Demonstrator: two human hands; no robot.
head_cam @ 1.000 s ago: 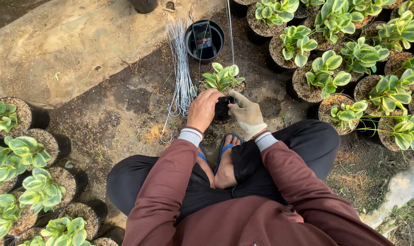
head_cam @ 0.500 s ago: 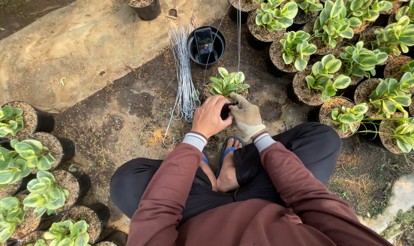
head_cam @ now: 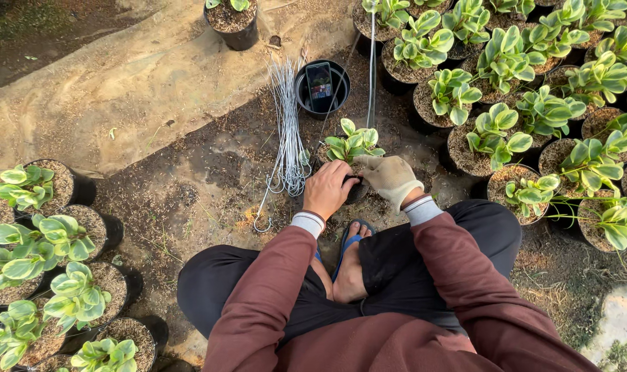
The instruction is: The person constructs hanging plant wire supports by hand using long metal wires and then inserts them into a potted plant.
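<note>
In the middle of the scene, the bare left hand and gloved right hand clasp a small black plastic pot of green-leaved plant, near a farther black pot holding a phone.

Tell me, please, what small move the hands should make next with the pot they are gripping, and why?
Probably lift the small potted plant clear of the ground. The bare left hand and gloved right hand already clasp its black pot from both sides, so the grip looks set, and the wire bundle lies beside it, apart.
</note>
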